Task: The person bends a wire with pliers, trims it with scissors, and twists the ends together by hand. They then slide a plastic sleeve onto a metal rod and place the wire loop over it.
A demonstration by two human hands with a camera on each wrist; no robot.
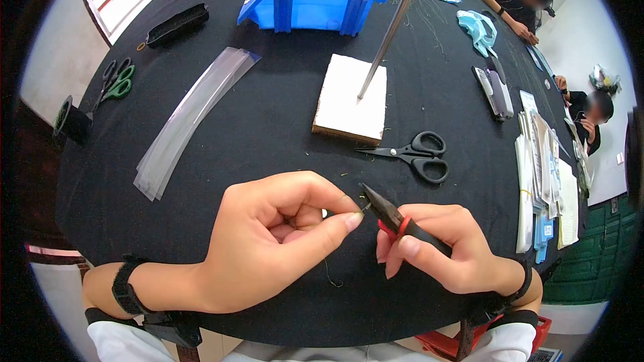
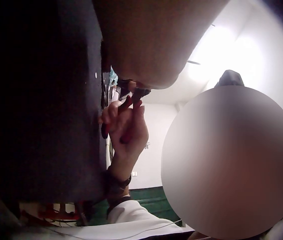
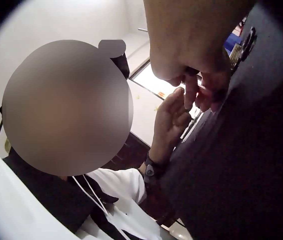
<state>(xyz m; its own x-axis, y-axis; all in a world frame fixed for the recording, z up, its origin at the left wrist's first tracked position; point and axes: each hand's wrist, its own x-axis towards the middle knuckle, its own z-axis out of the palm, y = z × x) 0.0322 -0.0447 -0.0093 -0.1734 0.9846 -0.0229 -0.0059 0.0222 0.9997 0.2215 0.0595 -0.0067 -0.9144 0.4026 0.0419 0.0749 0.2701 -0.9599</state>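
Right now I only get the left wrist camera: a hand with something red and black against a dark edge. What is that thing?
Observer: Small pliers with red and black handles, gripped by the right hand.
Operator: And the other hand?
Observer: The left hand pinches something tiny at the pliers' tip; too small to identify.
Operator: Anything else on the table?
Observer: Black scissors lie just beyond the hands, beside a white block with a metal rod standing in it.

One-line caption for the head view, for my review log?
Right hand grips pliers at a tiny piece pinched by the left hand over a black table.
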